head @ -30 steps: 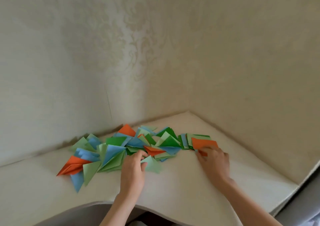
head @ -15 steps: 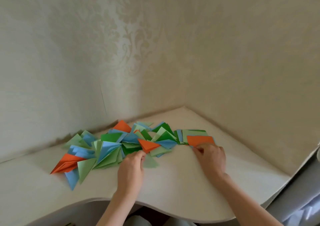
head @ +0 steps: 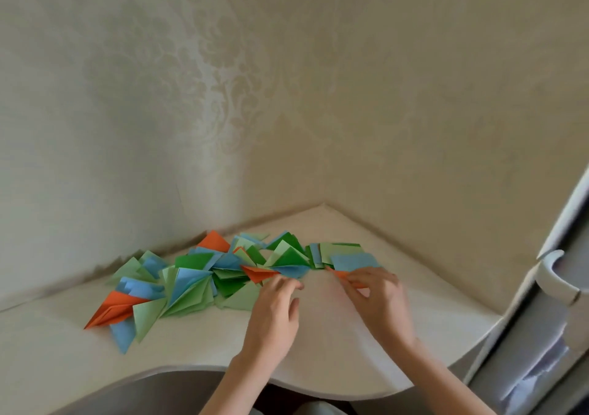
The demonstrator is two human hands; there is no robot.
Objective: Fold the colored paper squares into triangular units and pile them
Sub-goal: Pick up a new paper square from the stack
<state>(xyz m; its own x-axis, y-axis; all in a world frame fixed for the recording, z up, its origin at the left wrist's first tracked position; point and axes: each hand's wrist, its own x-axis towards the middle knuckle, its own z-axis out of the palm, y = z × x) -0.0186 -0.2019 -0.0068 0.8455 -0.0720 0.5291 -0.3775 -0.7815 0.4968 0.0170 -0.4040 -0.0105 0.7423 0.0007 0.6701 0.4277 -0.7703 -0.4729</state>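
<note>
Orange paper (head: 345, 277) is in the right hand (head: 379, 303): thumb and fingers pinch it low over the table (head: 318, 367), just in front of the stack of unfolded squares (head: 345, 255), whose top sheet is light blue. Only a sliver of the orange shows past the fingers, so I can't tell whether it's flat or already creased. Left hand (head: 274, 316) has its fingertips at the near edge of the pile of folded triangles (head: 204, 280), touching or nearly touching the orange and blue pieces there; fingers loosely bent, not clearly holding anything. Pile is a loose spread of green, blue and orange units running along the wall toward the left, with the unfolded stack at its right end. Read: a fresh square is picked, fold not yet begun, with many units done and a short stack left. Next move likely needs the sheet brought to the bare table between the hands, left hand coming over to pin it, corners lined up before creasing. Risk: thin paper slips, crooked crease.
</note>
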